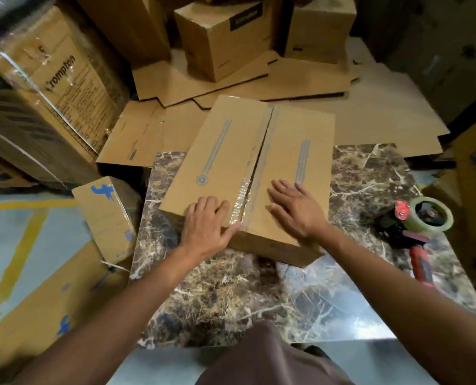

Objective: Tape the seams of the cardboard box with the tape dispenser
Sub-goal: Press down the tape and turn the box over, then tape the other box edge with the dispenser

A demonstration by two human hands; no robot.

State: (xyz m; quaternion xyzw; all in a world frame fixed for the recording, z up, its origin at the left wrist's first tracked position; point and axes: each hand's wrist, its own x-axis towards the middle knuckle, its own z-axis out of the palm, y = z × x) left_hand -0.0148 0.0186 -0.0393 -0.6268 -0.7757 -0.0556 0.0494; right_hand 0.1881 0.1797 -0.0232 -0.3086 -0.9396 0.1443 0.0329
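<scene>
A long cardboard box (231, 151) lies on a marble-patterned table (259, 295), its two top flaps meeting at a middle seam with a dark gap. Clear tape (239, 202) covers the near end of that seam. My left hand (206, 223) lies flat on the left flap, thumb at the near edge by the tape. My right hand (298, 209) rests flat on the right flap, fingers spread. A red and black tape dispenser (414, 226) with a roll of clear tape lies on the table to the right, apart from both hands.
Flattened cardboard sheets (300, 79) and closed boxes (223, 37) pile up beyond the table. A wrapped stack of boxes (45, 87) stands at the left. A small box with blue print (106, 215) leans by the table's left edge. Yellow floor lines (17, 254) run at the left.
</scene>
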